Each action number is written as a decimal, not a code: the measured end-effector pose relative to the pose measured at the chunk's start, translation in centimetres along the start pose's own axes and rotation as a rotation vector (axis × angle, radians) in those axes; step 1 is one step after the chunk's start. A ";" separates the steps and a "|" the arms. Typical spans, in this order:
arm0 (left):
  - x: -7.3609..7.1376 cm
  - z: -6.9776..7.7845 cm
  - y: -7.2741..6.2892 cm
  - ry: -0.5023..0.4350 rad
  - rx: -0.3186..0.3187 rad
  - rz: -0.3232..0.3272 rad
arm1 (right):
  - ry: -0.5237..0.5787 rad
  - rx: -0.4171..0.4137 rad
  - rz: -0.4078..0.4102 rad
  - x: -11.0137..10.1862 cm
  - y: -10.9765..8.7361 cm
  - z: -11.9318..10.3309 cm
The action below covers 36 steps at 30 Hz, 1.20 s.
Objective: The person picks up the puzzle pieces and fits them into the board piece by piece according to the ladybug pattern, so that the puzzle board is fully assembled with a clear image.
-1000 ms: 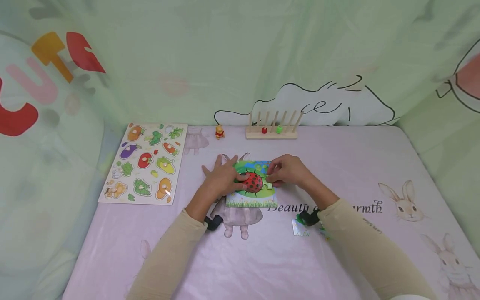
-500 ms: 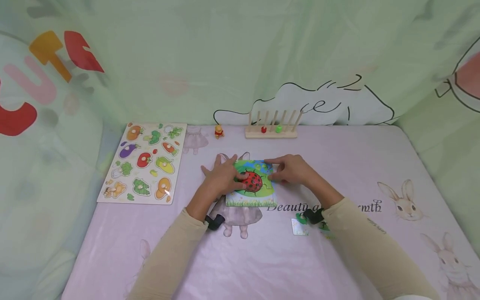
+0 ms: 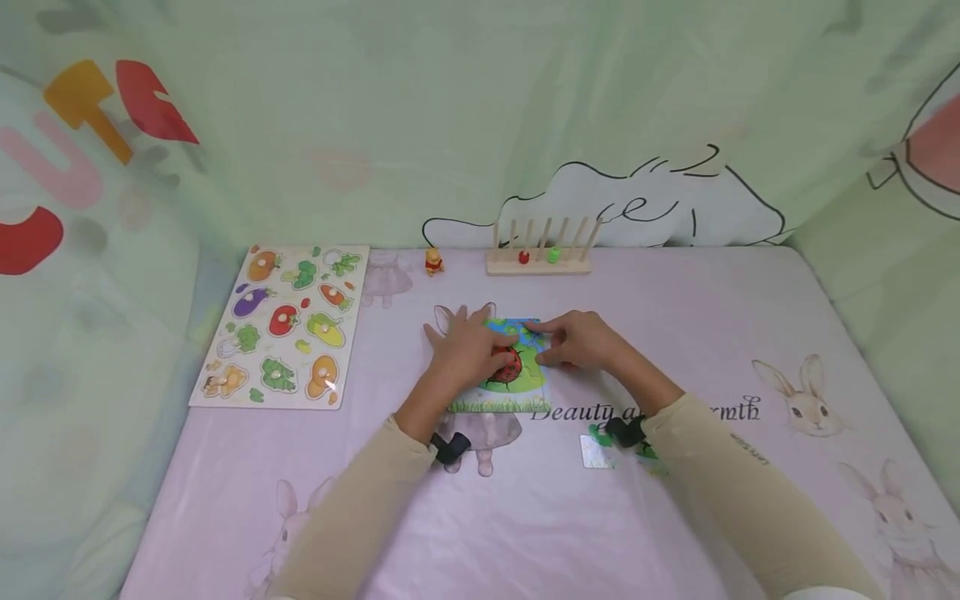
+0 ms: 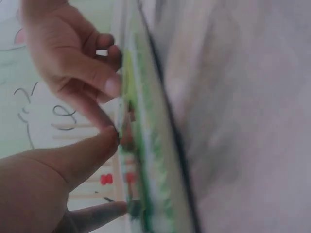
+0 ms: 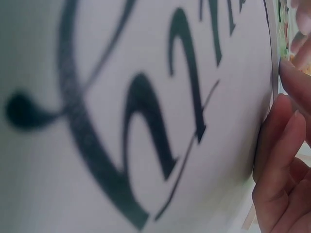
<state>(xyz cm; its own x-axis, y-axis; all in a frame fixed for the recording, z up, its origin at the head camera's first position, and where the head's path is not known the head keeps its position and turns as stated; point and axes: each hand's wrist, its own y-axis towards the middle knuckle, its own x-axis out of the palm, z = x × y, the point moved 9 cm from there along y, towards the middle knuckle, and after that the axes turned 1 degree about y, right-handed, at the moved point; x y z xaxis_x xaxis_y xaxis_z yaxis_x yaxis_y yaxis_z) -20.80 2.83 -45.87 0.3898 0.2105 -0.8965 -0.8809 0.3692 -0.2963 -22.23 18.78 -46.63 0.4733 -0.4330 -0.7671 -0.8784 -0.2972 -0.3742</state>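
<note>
A square ladybug jigsaw puzzle [image 3: 517, 403] lies flat on the cloth, with grass along its near edge. My left hand [image 3: 463, 357] rests on its left part, thumb and a finger over the ladybug, the other fingers spread beyond the edge. At the opposite side my right hand [image 3: 587, 340] touches the puzzle, its index finger reaching to the top right corner and its thumb at the right edge. Both hands' fingertips meet the board's surface in the left wrist view, where the puzzle [image 4: 150, 141] appears edge-on. Several loose puzzle pieces [image 3: 597, 452] lie near my right wrist, partly hidden by it.
A vegetable peg board [image 3: 300, 346] lies at the left. Along the back stand a small bear figure [image 3: 433, 262] and a wooden peg rack [image 3: 536, 267] with one red and one green bead. Fabric walls enclose the back and sides of the table.
My right hand has let go of a light green puzzle piece, now flat in the puzzle, and its index finger has straightened toward the top corner. My left hand has slid right over the ladybug.
</note>
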 end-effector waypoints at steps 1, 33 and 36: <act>0.2 0.1 0.1 -0.002 -0.007 -0.009 | 0.003 0.000 -0.003 0.0 0.0 0.0; 0.8 -0.2 0.2 0.044 -0.047 -0.030 | 0.049 0.079 -0.068 0.1 0.5 0.1; 0.7 -0.3 0.2 0.049 -0.046 -0.030 | 0.057 0.097 -0.064 0.1 0.5 0.0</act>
<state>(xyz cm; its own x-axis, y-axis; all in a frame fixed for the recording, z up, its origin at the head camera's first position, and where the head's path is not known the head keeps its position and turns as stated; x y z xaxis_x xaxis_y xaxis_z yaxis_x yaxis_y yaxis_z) -20.75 2.82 -46.68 0.4039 0.1551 -0.9015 -0.8807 0.3323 -0.3374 -22.66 18.60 -46.92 0.5295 -0.4641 -0.7100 -0.8470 -0.2434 -0.4726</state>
